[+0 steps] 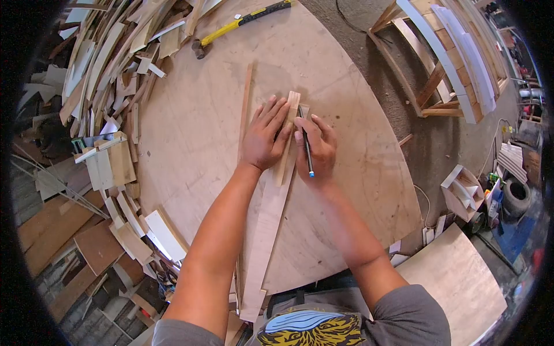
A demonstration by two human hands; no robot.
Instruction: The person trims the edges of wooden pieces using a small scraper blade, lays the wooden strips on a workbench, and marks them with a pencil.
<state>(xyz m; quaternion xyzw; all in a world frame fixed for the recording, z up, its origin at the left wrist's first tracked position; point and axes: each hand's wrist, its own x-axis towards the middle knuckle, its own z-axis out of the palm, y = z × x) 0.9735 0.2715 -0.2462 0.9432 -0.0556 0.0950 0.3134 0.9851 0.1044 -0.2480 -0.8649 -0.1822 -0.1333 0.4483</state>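
Observation:
A long pale wooden board [268,222] runs up the plywood tabletop [358,202] from the person's body. Across its far part lies a short wooden strip [294,99]. My left hand [267,135] rests on this strip, fingers stretched out and lying flat, pointing away. In my right hand [316,147] is a dark pen [307,147] with a blue end, pinched beside the strip, its tip near the far end of the wood. A thin wooden stick [247,95] lies left of my left hand, partly hidden by it.
A hammer [236,24] with a yellow and black handle lies at the far edge. Scrap wood [104,75] is heaped along the left. At the far right stands a wooden frame [444,63]; a curved panel [456,282] is at the near right.

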